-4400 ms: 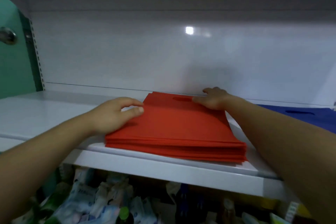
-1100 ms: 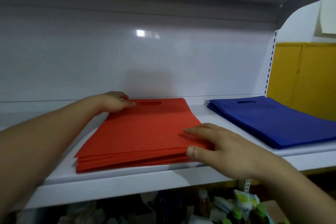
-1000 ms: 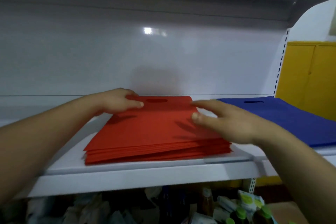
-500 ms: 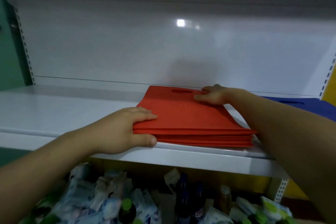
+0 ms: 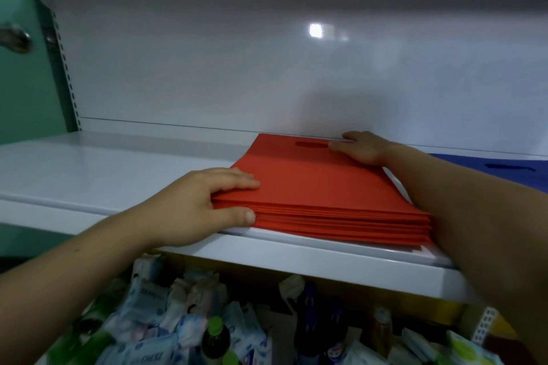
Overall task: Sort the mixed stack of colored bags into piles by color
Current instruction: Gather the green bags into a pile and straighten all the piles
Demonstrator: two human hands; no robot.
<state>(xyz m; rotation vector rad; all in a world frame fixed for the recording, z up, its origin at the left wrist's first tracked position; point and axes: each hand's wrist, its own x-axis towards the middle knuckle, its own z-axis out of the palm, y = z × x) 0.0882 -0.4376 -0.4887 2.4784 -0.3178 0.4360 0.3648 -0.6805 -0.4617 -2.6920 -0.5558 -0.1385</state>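
Shelf (image 5: 103,169): white, smooth and flat, with a glossy white back wall (image 5: 207,68); it carries two piles.
Red pile: the stack of red bags (image 5: 320,187) lies flat in the middle of the shelf, its near edge at the shelf's front lip.
Blue pile: blue bags (image 5: 510,172) lie to the right, apart from the red ones and partly hidden behind the right forearm.
Below the shelf: a jumble of crinkled white-and-blue packets (image 5: 148,314) and bottles, one with a green cap (image 5: 215,324).
Bag material: thin matte sheets, rectangular, with an oval handle slot (image 5: 311,144) near the far edge; layered edges show at the front.
Left hand (image 5: 189,204): pinches the near-left corner of the red stack, fingers on top, thumb against the front edge.
Right hand (image 5: 364,148): rests on the far-right corner beside the slot, fingers laid loosely, enclosing nothing.
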